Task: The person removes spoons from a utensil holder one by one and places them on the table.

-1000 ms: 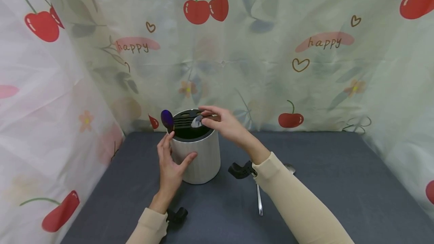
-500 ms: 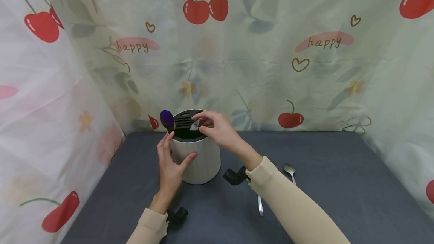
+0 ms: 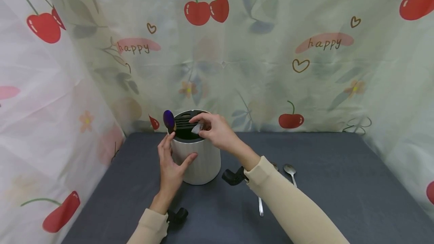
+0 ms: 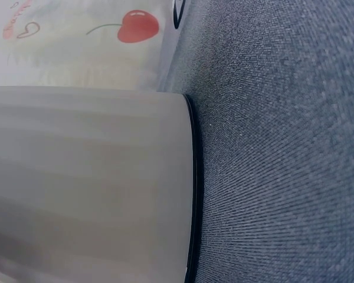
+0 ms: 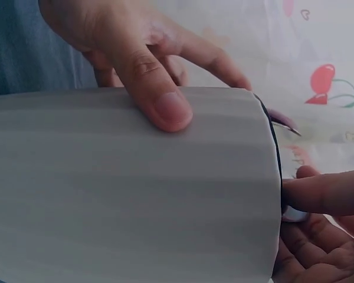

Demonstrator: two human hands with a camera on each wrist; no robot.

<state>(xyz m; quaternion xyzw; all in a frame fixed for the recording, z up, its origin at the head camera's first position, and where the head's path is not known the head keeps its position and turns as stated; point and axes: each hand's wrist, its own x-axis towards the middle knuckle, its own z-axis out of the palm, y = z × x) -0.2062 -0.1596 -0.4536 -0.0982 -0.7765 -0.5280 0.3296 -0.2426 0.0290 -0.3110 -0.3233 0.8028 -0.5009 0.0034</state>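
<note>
one spoon [image 3: 196, 128] is pinched by the right hand [image 3: 217, 131] at the holder [image 3: 204, 165], which the left hand [image 3: 172, 168], fingers spread, steadies. likely mid-insertion, calling for careful lowering.

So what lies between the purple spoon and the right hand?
In the head view, a black slotted insert and the silvery piece the right hand holds.

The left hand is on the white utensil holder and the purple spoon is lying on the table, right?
No: the purple spoon isn't lying on the table; the head view shows it sticking up from the white utensil holder. The left hand is on the holder.
</note>
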